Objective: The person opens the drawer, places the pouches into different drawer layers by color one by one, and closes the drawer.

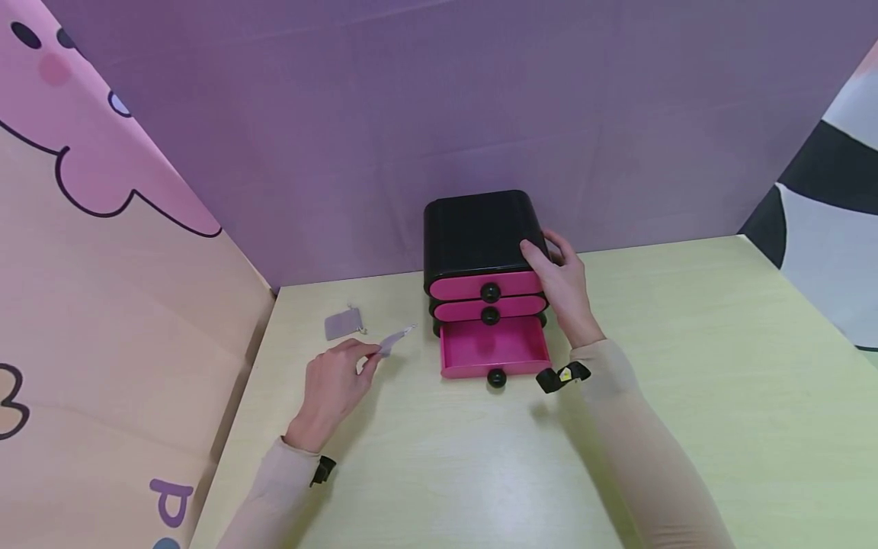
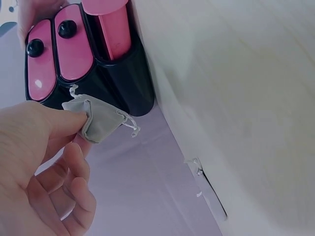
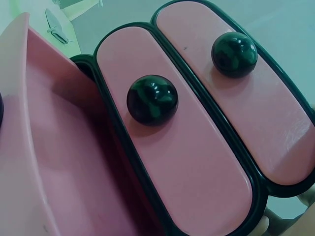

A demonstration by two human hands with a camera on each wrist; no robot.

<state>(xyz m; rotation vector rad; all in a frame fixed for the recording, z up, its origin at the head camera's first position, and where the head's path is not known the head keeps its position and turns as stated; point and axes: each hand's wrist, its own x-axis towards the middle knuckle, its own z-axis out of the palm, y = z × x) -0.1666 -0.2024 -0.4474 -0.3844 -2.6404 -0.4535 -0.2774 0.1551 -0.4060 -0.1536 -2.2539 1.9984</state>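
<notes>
A small grey drawstring pouch [image 2: 101, 120] is pinched between the thumb and fingers of my left hand [image 1: 336, 385], held left of the drawer unit. My right hand [image 1: 564, 286] grips the right side of the black mini drawer unit [image 1: 480, 232], its thumb at the top edge. The pink bottom drawer [image 1: 494, 343] is pulled out, and its inside shows bare in the head view. Above it, the upper two pink drawers [image 3: 172, 142] are closed, each with a round black knob [image 3: 152, 100]. A second grey pouch [image 1: 342, 324] lies on the table beyond my left hand.
The pale wooden table [image 1: 686, 381] runs up to a purple cloth backdrop [image 1: 343, 152]. Along the left stands a printed panel [image 1: 123, 305], and a black-and-white one [image 1: 830, 229] is at the right. Black bands are worn on both wrists.
</notes>
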